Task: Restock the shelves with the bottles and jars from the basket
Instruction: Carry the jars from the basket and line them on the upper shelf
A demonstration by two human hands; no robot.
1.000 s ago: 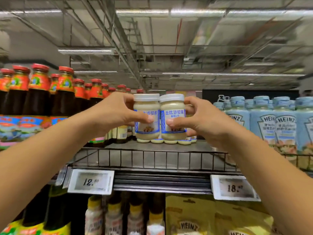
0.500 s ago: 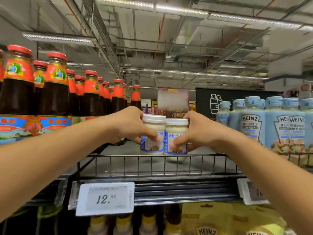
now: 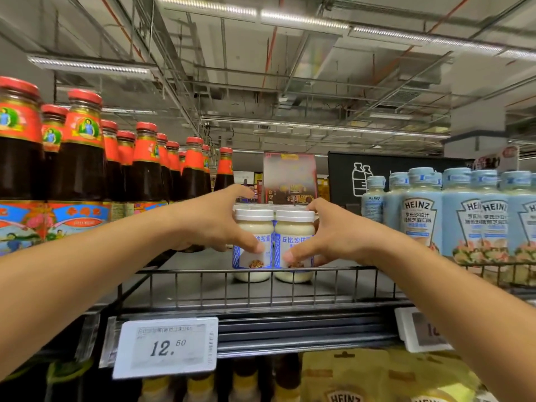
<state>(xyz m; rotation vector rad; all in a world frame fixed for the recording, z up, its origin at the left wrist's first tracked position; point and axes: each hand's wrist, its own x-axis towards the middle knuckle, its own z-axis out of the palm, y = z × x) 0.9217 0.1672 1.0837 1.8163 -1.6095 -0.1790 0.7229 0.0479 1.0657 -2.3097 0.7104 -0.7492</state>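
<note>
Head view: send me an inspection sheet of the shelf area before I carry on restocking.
Surface: grey shelf with wire front rail, gap between bottle rows.
Job's things: left jar and right jar upright side by side on it, white lids; basket not in view.
Clutter: nothing seen.
Grippers: left hand grips left jar, right hand grips right jar, thumbs on labels.
Cables: nothing seen at the shelf.
Surroundings: dark red-capped sauce bottles left, pale blue Heinz bottles right, 12.50 price tag below, ceiling lights overhead.
</note>
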